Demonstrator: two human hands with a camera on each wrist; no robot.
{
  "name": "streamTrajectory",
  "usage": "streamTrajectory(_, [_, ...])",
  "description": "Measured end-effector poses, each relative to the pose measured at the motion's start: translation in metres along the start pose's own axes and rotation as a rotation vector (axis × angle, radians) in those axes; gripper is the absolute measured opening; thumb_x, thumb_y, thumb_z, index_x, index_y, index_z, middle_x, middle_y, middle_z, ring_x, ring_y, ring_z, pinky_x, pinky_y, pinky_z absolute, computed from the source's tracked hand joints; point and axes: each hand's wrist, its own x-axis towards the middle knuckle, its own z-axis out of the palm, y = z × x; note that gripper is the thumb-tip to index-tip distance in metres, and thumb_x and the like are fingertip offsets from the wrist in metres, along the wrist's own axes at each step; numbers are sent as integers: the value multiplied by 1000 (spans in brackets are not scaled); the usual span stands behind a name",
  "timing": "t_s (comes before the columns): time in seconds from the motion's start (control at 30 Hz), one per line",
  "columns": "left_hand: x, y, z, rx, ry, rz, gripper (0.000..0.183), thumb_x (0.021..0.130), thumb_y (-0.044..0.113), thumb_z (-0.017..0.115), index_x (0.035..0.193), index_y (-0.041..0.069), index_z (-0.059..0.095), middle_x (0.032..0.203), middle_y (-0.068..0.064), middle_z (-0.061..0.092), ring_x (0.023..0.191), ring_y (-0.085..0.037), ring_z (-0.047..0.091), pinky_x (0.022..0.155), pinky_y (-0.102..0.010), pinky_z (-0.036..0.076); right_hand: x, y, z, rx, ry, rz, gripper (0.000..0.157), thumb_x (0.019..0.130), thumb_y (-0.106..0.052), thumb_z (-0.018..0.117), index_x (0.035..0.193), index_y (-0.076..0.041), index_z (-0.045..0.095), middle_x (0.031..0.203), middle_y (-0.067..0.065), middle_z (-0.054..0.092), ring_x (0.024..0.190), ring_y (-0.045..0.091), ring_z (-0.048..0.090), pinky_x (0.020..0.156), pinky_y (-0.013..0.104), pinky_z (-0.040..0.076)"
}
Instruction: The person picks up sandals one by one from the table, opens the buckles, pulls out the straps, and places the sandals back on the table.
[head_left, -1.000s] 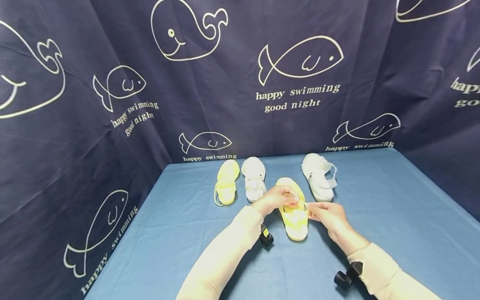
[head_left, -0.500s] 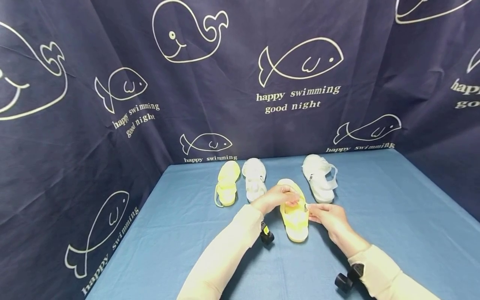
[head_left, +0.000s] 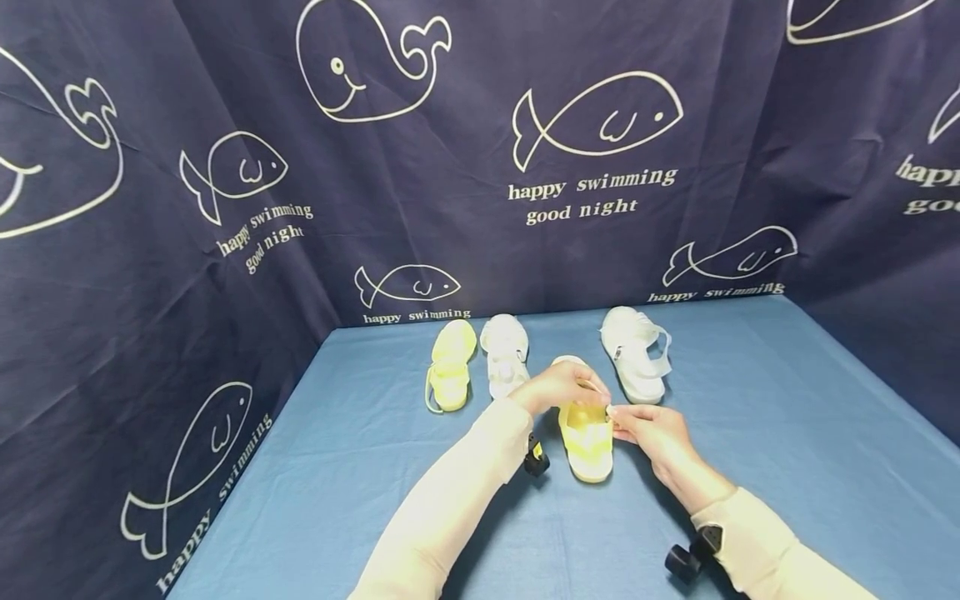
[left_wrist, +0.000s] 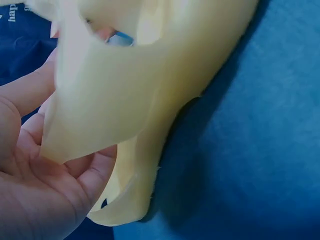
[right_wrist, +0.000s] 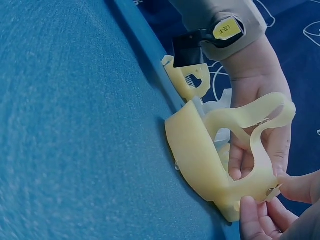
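Note:
A yellow sandal [head_left: 588, 454] lies on the blue cloth in front of the person, its pale band across the near half. My left hand [head_left: 566, 387] comes over its far half; in the left wrist view, the fingers of this hand [left_wrist: 47, 187] curl round the broad yellow strap [left_wrist: 100, 100]. At the sandal's right side, my right hand [head_left: 652, 429] pinches the strap edge. Close up in the right wrist view, thumb and fingers of that hand [right_wrist: 265, 215] grip beside a small hole in the strap, and a raised strap loop [right_wrist: 275, 107] stands above the sole.
Another yellow sandal [head_left: 452, 367] and a white sandal [head_left: 505, 342] lie side by side at the back left. A second white sandal [head_left: 633, 354] is just beyond my right hand. A dark blue printed curtain [head_left: 480, 167] rises behind the blue cloth [head_left: 360, 458].
My left hand has shifted slightly right, its fingertips now close to the right hand and covering more of the sandal's far half. The right hand keeps its pinch at the sandal's side.

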Motion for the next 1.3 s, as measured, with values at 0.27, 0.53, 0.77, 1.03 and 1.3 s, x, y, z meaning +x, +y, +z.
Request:
streamTrajectory(0.27, [-2,2,5,-53,89,-13,12,82,9,76,92,3,75,88,-1,73,76,1,61,72,-13,49,-2,0,0,17,3,2,38,92,-4,63,119,22,55,87,4,72,69,3,67,71,21,58])
streamTrajectory(0.53, [-4,3,7,-58,152,-28,11,79,9,79,90,5,77,88,5,66,81,1,55,75,-13,47,0,2,0,1,5,-3,37,92,-4,61,119,21,55,90,5,72,69,2,67,72,21,58])
streamTrajectory(0.77, [-7,7,13,-75,230,-69,11,78,9,80,89,6,78,89,7,61,85,0,51,75,-14,46,0,2,2,-2,16,-12,37,92,-3,62,118,22,55,90,7,72,68,2,66,70,21,58])
streamTrajectory(1.03, [-9,8,15,-150,263,-150,13,80,7,78,92,4,76,91,-1,74,78,-1,59,72,-14,48,0,1,6,6,44,-9,36,92,-2,59,119,22,54,83,0,70,68,-1,64,70,18,56])
streamTrajectory(1.3, [-14,8,17,-140,313,-157,12,79,4,77,91,3,75,87,-6,75,71,-3,61,65,-14,48,-2,4,4,11,44,17,40,93,-5,61,121,21,53,81,-3,69,69,-2,63,70,17,56])
